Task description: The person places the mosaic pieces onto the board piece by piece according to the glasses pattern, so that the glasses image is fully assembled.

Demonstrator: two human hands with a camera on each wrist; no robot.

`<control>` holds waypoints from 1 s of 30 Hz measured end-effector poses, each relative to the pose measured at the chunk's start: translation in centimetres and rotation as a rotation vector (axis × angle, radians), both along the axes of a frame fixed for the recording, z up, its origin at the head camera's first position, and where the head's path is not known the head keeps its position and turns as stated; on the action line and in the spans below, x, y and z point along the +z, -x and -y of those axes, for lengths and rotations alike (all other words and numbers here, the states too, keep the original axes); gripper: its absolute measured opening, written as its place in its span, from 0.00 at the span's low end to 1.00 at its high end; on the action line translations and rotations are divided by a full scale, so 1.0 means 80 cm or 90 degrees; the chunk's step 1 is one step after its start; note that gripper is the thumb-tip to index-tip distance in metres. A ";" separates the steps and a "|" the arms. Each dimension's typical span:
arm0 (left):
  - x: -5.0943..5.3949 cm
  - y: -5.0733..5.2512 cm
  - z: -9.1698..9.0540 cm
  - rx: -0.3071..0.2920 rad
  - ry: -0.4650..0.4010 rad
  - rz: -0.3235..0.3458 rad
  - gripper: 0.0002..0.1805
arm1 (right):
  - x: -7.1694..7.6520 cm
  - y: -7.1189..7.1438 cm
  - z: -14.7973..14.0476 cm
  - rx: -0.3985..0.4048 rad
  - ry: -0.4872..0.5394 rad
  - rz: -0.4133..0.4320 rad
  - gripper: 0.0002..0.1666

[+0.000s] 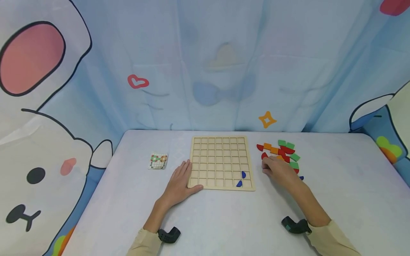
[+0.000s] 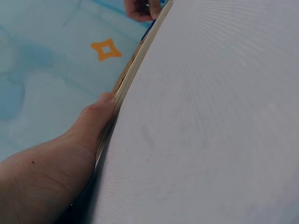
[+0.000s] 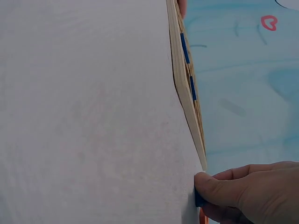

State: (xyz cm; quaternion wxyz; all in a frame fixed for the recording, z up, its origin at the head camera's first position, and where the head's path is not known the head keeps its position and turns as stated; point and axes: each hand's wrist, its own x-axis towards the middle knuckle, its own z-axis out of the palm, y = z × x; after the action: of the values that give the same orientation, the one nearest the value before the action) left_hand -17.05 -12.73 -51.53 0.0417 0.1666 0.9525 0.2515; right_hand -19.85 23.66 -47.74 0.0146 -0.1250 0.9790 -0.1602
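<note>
A square wooden grid board [image 1: 220, 167] lies on the table with two blue half-round pieces [image 1: 243, 174] in cells at its front right. My left hand [image 1: 179, 183] rests on the board's left front corner, fingers straight along the left side and thumb [image 2: 96, 114] against the front edge. To the right of the board, my right hand [image 1: 278, 170] is down among the colored pieces. In the right wrist view, the right thumb and fingers pinch a small blue piece [image 3: 200, 198], its shape mostly hidden. An orange-red piece [image 3: 203, 215] shows just under that hand.
Loose red, orange and green pieces [image 1: 286, 149] lie around the right hand, and a blue piece [image 1: 301, 177] shows beside its wrist. A small patterned card [image 1: 158, 161] lies left of the board. A printed curtain [image 1: 221, 64] hangs behind the table.
</note>
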 end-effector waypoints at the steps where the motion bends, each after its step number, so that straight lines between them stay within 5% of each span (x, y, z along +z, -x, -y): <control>1: 0.000 0.000 0.000 0.001 0.001 0.000 0.55 | 0.000 0.001 0.001 0.000 0.011 0.002 0.09; 8: 0.001 -0.001 0.001 -0.002 -0.004 0.005 0.55 | -0.002 0.001 0.010 0.014 0.159 -0.027 0.06; 14: 0.002 0.000 -0.001 -0.003 0.001 -0.002 0.55 | -0.006 0.000 0.030 -0.012 0.292 0.022 0.08; 30: 0.002 0.000 0.001 -0.004 -0.002 -0.003 0.54 | 0.000 0.021 0.065 -0.067 0.274 0.137 0.11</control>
State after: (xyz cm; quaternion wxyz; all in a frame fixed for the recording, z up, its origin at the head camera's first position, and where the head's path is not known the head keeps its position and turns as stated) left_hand -17.05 -12.83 -51.40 0.0397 0.1707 0.9516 0.2526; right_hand -21.55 18.47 -47.71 0.0836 -0.0563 0.9204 -0.3777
